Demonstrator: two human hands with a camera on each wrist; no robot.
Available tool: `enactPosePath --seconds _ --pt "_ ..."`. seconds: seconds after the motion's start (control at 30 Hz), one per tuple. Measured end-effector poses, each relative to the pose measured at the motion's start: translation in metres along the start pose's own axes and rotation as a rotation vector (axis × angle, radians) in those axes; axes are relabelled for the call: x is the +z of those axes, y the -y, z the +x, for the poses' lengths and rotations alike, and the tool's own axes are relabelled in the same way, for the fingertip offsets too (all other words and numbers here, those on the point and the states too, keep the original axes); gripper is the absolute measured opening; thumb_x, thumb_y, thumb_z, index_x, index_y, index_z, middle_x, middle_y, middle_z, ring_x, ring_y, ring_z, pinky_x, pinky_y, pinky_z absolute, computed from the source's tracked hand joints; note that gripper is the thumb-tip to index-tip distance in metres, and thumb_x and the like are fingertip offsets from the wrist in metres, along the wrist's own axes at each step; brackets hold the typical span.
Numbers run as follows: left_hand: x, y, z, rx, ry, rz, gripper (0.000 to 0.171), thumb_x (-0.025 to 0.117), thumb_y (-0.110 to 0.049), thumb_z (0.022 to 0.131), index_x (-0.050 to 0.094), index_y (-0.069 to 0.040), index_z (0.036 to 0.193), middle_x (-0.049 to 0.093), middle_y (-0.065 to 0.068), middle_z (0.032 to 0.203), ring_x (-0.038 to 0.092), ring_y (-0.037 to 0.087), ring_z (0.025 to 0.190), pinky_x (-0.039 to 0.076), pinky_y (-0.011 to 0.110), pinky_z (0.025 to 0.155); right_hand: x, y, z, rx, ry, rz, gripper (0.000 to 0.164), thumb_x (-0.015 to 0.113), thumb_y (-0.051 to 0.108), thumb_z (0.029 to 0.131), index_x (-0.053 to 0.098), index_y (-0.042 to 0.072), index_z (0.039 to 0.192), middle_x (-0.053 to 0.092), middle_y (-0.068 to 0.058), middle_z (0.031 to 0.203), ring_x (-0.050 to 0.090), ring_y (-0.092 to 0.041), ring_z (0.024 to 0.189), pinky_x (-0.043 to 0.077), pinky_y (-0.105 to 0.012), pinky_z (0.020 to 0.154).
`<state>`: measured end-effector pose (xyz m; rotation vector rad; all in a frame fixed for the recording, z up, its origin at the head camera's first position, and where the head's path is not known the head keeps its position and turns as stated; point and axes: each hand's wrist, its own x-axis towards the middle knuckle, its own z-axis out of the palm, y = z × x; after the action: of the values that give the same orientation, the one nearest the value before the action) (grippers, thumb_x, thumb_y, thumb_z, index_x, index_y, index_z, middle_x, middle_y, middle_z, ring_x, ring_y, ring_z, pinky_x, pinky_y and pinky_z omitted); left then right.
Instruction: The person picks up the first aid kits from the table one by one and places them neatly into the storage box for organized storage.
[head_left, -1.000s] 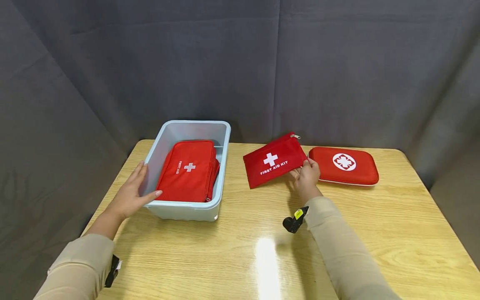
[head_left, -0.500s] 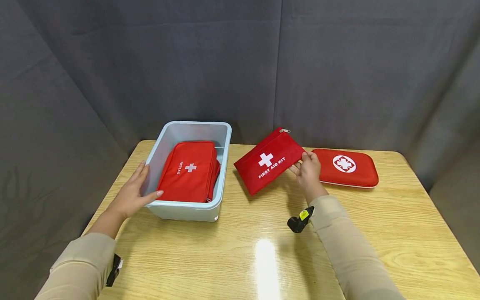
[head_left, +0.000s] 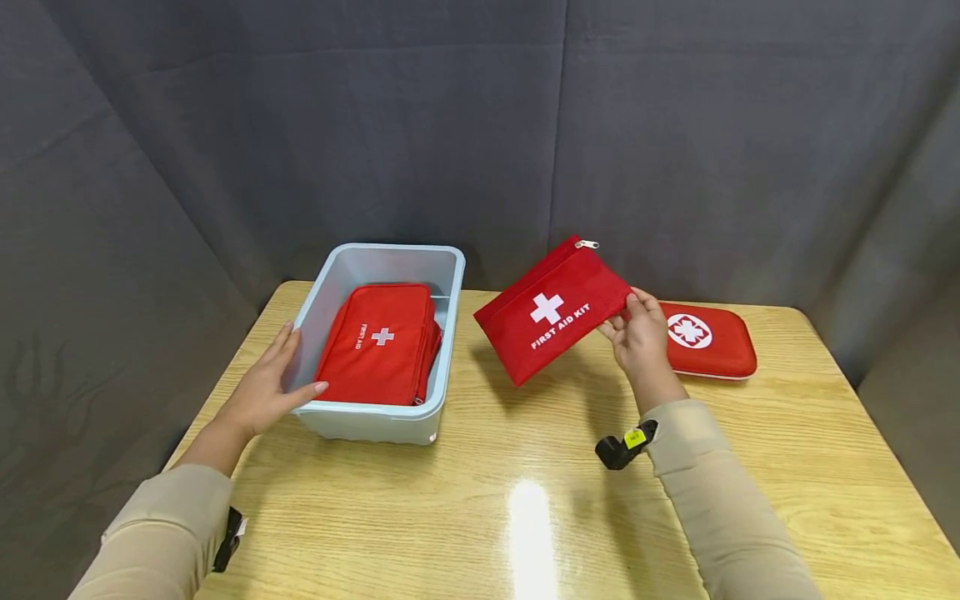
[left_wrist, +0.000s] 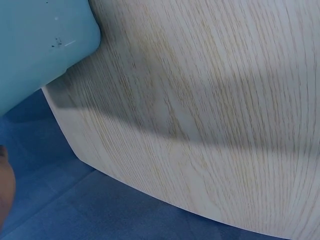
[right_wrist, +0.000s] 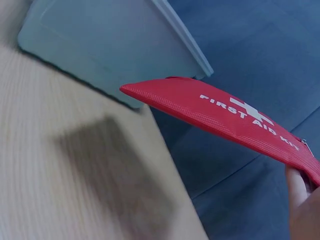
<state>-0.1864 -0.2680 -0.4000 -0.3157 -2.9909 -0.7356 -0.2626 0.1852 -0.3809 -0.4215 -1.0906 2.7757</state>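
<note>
My right hand pinches a flat red zip pouch by its right end, thumb on top. White letters on it read FIRST AID KIT beside a white cross. The pouch hangs tilted above the table, its shadow below it in the right wrist view. My left hand rests with straight, spread fingers on the left wall and near corner of a light blue bin. Inside the bin lies a red first aid bag with a grey cross, on top of another red item that is mostly hidden.
A red hard-shell case with a white round emblem lies behind my right hand, partly covered by it. The wooden table ends at a grey curtain behind the bin. Black wrist cameras sit on both sleeves.
My right hand has lifted the red zip pouch higher off the table and shifted right, covering more of the hard-shell case. My left hand has stayed at the bin.
</note>
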Motion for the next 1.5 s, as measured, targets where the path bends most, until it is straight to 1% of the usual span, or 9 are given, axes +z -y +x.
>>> enactPosePath --seconds 0.1,0.2,0.33,0.57,0.73,0.83,1.07,1.27,1.5 --pt "0.000 0.000 0.000 0.001 -0.002 0.000 0.087 0.057 -0.043 0.077 0.009 -0.002 0.138 0.005 0.014 0.143 0.014 0.037 0.125 0.027 0.057 0.089 0.001 0.004 -0.001 -0.013 0.024 0.037 0.009 0.035 0.007 0.092 0.044 0.009 0.091 0.050 -0.007 0.080 0.049 -0.015 0.052 0.049 -0.035 0.050" --pt "0.000 -0.001 0.000 0.002 -0.007 0.000 0.086 0.057 -0.042 0.077 0.010 -0.001 0.137 0.006 0.014 0.143 0.014 0.037 0.125 0.027 0.057 0.089 0.004 0.005 -0.002 -0.015 0.039 0.054 0.009 0.035 0.007 0.092 0.044 0.008 0.092 0.051 -0.008 0.087 0.056 -0.018 0.062 0.049 -0.036 0.052" --pt "-0.001 -0.002 0.001 -0.002 -0.006 -0.007 0.086 0.057 -0.043 0.077 0.010 -0.002 0.137 0.006 0.014 0.143 0.014 0.037 0.125 0.028 0.057 0.088 0.007 0.007 -0.005 -0.019 0.058 0.082 0.009 0.036 0.007 0.092 0.044 0.008 0.093 0.050 -0.009 0.092 0.057 -0.020 0.067 0.050 -0.036 0.055" --pt "0.002 -0.002 0.000 0.016 -0.019 -0.017 0.085 0.058 -0.040 0.078 0.012 0.000 0.137 0.007 0.015 0.142 0.014 0.037 0.125 0.027 0.056 0.089 0.015 0.011 -0.011 -0.024 0.108 0.200 0.009 0.036 0.006 0.092 0.046 0.006 0.093 0.051 -0.010 0.094 0.059 -0.025 0.071 0.050 -0.039 0.057" --pt "0.002 -0.001 0.001 0.017 -0.024 -0.016 0.085 0.057 -0.041 0.078 0.012 0.000 0.137 0.006 0.014 0.143 0.015 0.037 0.125 0.026 0.057 0.089 0.028 0.011 -0.013 -0.005 0.148 0.249 0.009 0.037 0.005 0.091 0.046 0.004 0.092 0.052 -0.012 0.090 0.060 -0.027 0.070 0.050 -0.041 0.057" --pt "0.002 -0.001 0.000 0.019 -0.025 -0.016 0.085 0.057 -0.041 0.078 0.012 0.000 0.137 0.007 0.014 0.143 0.015 0.037 0.125 0.026 0.057 0.089 0.037 0.008 -0.014 0.004 0.163 0.240 0.009 0.036 0.005 0.092 0.045 0.004 0.092 0.052 -0.012 0.087 0.060 -0.026 0.066 0.050 -0.040 0.056" --pt "0.000 -0.001 -0.001 0.024 -0.027 -0.022 0.085 0.057 -0.040 0.078 0.012 0.001 0.137 0.007 0.014 0.143 0.015 0.037 0.125 0.026 0.057 0.090 0.057 -0.006 -0.016 0.035 0.187 0.256 0.010 0.034 0.004 0.092 0.044 0.004 0.091 0.056 -0.012 0.087 0.061 -0.027 0.066 0.050 -0.040 0.054" --pt "0.000 -0.002 -0.001 0.018 -0.019 -0.020 0.085 0.057 -0.041 0.078 0.011 0.000 0.137 0.006 0.015 0.143 0.015 0.038 0.125 0.026 0.057 0.089 0.072 -0.019 -0.016 0.039 0.194 0.212 0.011 0.035 0.005 0.092 0.046 0.006 0.090 0.055 -0.010 0.089 0.060 -0.024 0.068 0.050 -0.038 0.054" --pt "-0.001 -0.002 -0.001 0.038 -0.031 -0.014 0.084 0.057 -0.040 0.078 0.012 0.002 0.136 0.006 0.014 0.143 0.015 0.037 0.125 0.025 0.057 0.090 0.087 -0.033 -0.018 0.067 0.216 0.158 0.012 0.035 0.008 0.093 0.046 0.009 0.089 0.054 -0.009 0.091 0.058 -0.022 0.072 0.049 -0.037 0.056"
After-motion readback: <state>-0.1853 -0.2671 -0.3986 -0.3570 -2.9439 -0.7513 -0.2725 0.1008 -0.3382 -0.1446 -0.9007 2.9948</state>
